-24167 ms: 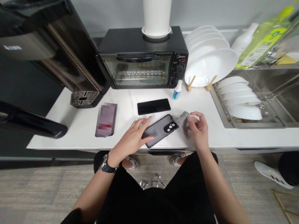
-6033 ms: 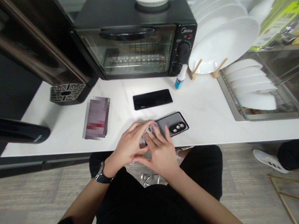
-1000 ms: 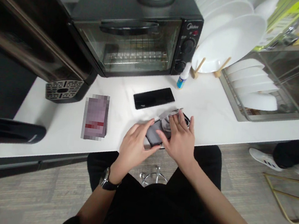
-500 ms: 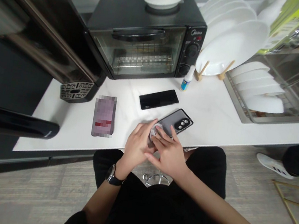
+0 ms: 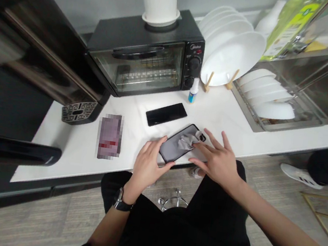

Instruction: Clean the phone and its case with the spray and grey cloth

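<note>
I watch left hand [image 5: 147, 165] curled, gripping lower edge of dark phone [image 5: 169, 149]; right hand [image 5: 217, 157] open, fingers spread, fingertip on grey cloth [image 5: 186, 142]; phone lies on white counter [image 5: 63, 162].

The left hand [image 5: 147, 165] sits low in the middle of the picture, with its fingers bent a little and pointing up. The right hand [image 5: 215, 156] is just to the right, with its fingers spread wide. The right arm [image 5: 278, 224] reaches in from the lower right corner, and the left arm [image 5: 109, 225] comes up from the bottom.
</note>
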### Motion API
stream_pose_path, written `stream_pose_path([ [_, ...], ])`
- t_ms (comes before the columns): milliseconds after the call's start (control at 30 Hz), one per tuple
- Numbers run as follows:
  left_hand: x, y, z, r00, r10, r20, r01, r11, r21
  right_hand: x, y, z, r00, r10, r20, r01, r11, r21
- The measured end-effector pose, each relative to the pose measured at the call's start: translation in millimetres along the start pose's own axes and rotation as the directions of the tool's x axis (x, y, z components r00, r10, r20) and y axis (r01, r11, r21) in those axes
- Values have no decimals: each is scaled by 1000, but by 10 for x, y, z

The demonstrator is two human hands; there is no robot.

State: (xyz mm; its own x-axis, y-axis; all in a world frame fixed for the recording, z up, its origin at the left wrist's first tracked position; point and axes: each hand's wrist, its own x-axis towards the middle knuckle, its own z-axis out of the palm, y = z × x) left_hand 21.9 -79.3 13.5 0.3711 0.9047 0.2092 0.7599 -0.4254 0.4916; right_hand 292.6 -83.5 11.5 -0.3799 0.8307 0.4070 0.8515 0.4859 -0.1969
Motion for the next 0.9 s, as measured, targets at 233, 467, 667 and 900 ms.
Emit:
stream_pose_path([
  [233,13,-16,-4,1000,0,4,0,1000,-27,-40,-104,70,995,-53,-79,52,999,-15],
  [467,23,-46,-29,1000,-17,9,18,998,-59,-96,-216,120,997,-65,-39,67,996,53],
  [667,25,-30,-16,999,-20,29,23,994,-103,-4,-467,229,996,-92,11,88,978,190],
  [900,-6,-82,-24,999,12,51,-7,994,-105,144,-737,369,986,-156,57,137,958,251],
])
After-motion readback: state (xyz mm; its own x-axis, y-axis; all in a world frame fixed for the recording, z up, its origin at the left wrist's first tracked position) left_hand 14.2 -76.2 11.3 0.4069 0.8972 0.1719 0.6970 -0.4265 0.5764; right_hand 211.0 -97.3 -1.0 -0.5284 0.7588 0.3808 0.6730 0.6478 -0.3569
